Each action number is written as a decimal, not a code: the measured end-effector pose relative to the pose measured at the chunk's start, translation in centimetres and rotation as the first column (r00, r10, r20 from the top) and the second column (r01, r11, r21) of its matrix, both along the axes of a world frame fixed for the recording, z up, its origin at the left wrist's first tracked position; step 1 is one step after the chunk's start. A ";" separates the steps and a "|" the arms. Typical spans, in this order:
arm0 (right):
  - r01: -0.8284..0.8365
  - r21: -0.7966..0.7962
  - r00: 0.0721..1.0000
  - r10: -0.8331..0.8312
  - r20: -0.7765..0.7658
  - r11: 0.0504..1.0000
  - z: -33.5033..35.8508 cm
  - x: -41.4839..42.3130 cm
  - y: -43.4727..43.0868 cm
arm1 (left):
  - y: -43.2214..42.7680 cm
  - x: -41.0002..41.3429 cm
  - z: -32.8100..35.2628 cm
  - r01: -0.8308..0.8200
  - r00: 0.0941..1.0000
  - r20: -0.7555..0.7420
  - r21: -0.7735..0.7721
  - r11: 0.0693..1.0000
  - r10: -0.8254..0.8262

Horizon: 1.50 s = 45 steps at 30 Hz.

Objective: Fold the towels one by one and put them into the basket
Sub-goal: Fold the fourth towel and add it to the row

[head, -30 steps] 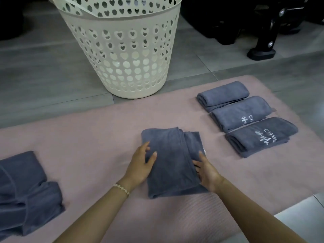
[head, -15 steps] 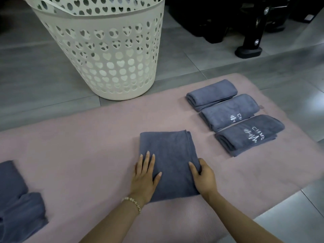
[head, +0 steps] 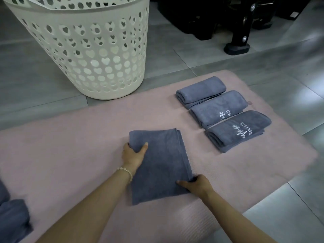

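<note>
folded grey cloth towel (head: 157,165) lies flat mid pink foam mat (head: 70,146). left hand (head: 133,155) pinches its far-left edge, right hand (head: 198,186) its near-right corner, thumbs on top. white heart-holed plastic basket (head: 87,50) past mat's far edge.

A pink mat (head: 70,155) lies on the grey tiled floor (head: 35,85). On it are one half-folded towel (head: 161,163) in the middle, three folded towels (head: 217,107) in a row at right, and crumpled towels (head: 12,220) at left. The white basket (head: 91,55) stands on the floor.
</note>
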State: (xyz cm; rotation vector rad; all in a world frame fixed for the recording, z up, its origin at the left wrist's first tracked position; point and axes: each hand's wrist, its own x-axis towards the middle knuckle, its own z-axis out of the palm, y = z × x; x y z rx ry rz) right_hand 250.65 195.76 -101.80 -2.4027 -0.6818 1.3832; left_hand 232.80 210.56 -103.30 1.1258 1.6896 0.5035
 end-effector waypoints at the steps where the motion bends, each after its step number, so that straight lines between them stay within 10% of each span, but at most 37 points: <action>1: 0.096 -0.003 0.990 -0.096 -0.104 0.995 0.4 -0.1 0.0 | 1.0 -0.1 0.3 -0.010 0.995 0.098 -0.056 0.998 0.015; 6: 0.683 0.061 0.576 -0.484 -0.659 0.728 0.0 -2.9 -2.4 | 2.3 0.0 1.6 0.122 0.930 0.366 -0.291 0.949 -0.008; 9: 0.745 -0.072 0.385 -0.516 -0.766 0.664 0.2 -5.3 -3.2 | 1.8 -0.5 2.4 0.145 0.871 0.488 -0.357 0.923 0.052; 17: 0.676 0.236 0.561 -0.279 -0.779 0.698 1.7 -4.0 -2.0 | -1.6 -3.7 6.2 0.192 0.706 0.697 -0.358 0.914 0.125; 26: 0.565 0.323 0.824 -0.533 -0.190 0.759 -1.1 -0.7 -5.4 | -6.7 -9.4 2.1 0.468 0.871 0.415 -0.539 0.700 -0.263; 34: 0.327 0.423 0.935 -0.356 -0.012 0.845 -0.3 -3.4 -5.7 | -4.3 -3.0 3.9 0.374 0.927 0.091 -0.234 0.897 -0.363; 40: 0.356 0.627 0.929 -0.333 -0.160 0.693 1.6 -1.0 -4.7 | -5.8 -4.0 5.5 0.291 0.873 0.432 -0.091 0.953 -0.225; 45: 0.256 0.449 0.953 -0.301 0.029 0.856 -0.8 -0.3 -4.9 | -6.8 -6.3 1.2 0.070 0.976 0.204 0.014 0.997 -0.072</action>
